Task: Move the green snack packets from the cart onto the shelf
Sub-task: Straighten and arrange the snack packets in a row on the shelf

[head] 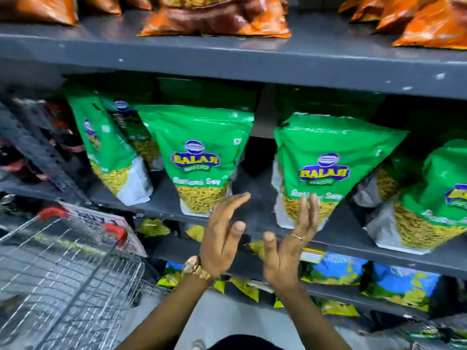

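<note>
Both hands are raised, palms facing each other, fingers spread and holding nothing. The left hand (222, 236), with a gold watch (195, 270) at the wrist, sits just below the front edge of the grey shelf (252, 195). The right hand (290, 251) has its fingertips overlapping the lower edge of a green Balaji sev packet (326, 170) standing on that shelf. Another green packet (202, 157) stands to the left; between the two is a bare gap of shelf. More green packets flank them on both sides. The wire cart (65, 274) stands at lower left, just beside the shelving.
</note>
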Demonstrator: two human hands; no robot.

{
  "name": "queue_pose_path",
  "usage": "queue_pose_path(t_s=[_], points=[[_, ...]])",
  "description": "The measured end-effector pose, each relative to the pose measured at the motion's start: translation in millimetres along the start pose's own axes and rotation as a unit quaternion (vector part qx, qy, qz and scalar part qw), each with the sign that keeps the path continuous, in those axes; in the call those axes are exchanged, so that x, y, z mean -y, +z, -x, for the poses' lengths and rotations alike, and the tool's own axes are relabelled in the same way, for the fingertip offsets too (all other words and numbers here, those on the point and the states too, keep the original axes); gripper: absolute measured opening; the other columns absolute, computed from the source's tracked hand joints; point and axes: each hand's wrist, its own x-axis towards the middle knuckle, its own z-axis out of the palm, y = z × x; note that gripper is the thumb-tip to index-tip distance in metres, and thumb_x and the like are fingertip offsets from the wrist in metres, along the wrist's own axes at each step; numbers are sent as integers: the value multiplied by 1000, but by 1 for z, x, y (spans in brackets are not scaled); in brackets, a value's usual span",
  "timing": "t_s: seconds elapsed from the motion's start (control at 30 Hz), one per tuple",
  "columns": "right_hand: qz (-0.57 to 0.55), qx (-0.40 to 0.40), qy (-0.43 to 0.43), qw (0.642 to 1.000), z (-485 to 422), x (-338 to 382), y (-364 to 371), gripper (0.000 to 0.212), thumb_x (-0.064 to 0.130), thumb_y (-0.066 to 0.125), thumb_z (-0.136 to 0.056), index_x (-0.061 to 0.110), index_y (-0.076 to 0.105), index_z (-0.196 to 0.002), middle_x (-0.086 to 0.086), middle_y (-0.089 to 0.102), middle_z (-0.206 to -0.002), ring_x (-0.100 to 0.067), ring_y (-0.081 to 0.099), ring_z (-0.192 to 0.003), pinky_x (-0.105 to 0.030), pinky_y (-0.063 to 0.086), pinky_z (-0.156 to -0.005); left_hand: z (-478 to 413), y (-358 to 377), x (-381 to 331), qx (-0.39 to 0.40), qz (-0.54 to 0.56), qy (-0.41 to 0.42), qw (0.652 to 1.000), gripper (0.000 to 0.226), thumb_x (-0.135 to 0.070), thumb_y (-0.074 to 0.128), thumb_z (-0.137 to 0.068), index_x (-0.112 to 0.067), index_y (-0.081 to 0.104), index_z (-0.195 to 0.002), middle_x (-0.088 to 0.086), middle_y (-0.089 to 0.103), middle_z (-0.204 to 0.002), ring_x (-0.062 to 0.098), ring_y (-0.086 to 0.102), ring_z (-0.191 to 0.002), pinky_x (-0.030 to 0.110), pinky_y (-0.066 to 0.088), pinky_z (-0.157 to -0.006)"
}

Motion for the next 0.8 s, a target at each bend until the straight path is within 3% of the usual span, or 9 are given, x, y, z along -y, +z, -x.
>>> queue_pose_path(t_s=[0.1,0.2,0.3,0.4,0.47,0.53,0.6,0.67,0.8], points=[[-60,103,15,993,5,16,45,78,61,46,-91,24,16,-153,3,14,-162,-19,14,-152,-25,12,-122,-2,-45,22,-97,-62,37,993,57,-54,32,-100,-20,39,-145,-14,41,-149,21,42,-139,37,33,-117],[-118,119,153,974,-9,21,89,94,61,61,-81,21,16,-153,1,15,-162,-12,15,-151,-31,16,-123,-16,-72,43,-179,-63,-84,978,70,-63,32,-95,-18,30,-149,-5,31,-154,25,31,-146,46,28,-120],[-143,90,249,954,-37,13,110,106,53,70,-72,18,13,-155,-2,12,-163,-16,13,-151,-46,16,-124,-40,-82,54,-162,60,-254,952,62,-63,26,-95,-30,30,-147,-17,30,-149,8,25,-147,41,22,-124],[-184,93,281,937,-59,6,117,106,58,69,-74,23,10,-155,1,10,-164,-14,13,-151,-47,18,-124,-63,-80,68,-146,234,-337,900,54,-57,20,-101,-32,53,-135,-16,53,-142,11,46,-139,37,33,-119],[-221,100,283,928,-63,6,121,98,55,71,-75,24,20,-152,12,32,-155,4,34,-141,-25,35,-115,-73,-74,77,-139,255,-355,889,56,-59,19,-100,-39,70,-112,-15,70,-122,2,67,-112,33,50,-107],[-229,131,268,927,-61,7,127,73,51,68,-73,34,37,-137,35,54,-128,24,52,-112,-1,45,-88,-79,-68,86,-143,257,-371,881,57,-63,20,-98,-47,75,-90,-16,76,-104,1,73,-93,31,57,-93],[-213,161,265,927,-54,8,131,56,53,67,-73,45,45,-124,40,62,-113,22,57,-106,0,45,-82,-83,-63,89,-149,241,-373,883,57,-65,21,-97,-54,74,-82,-22,78,-87,-2,74,-84,28,56,-81],[-203,164,269,927,-50,8,133,51,54,68,-73,47,50,-121,37,65,-113,16,59,-109,-1,46,-83,-84,-61,91,-158,227,-362,890,55,-63,21,-98,-58,73,-81,-28,76,-79,-8,73,-77,23,53,-72],[-192,151,276,930,-50,3,139,37,54,69,-73,56,56,-108,39,67,-106,20,60,-102,3,46,-76,-83,-61,93,-168,228,-359,890,53,-72,24,-89,-56,74,-82,-25,77,-80,-1,75,-79,39,58,-86]])
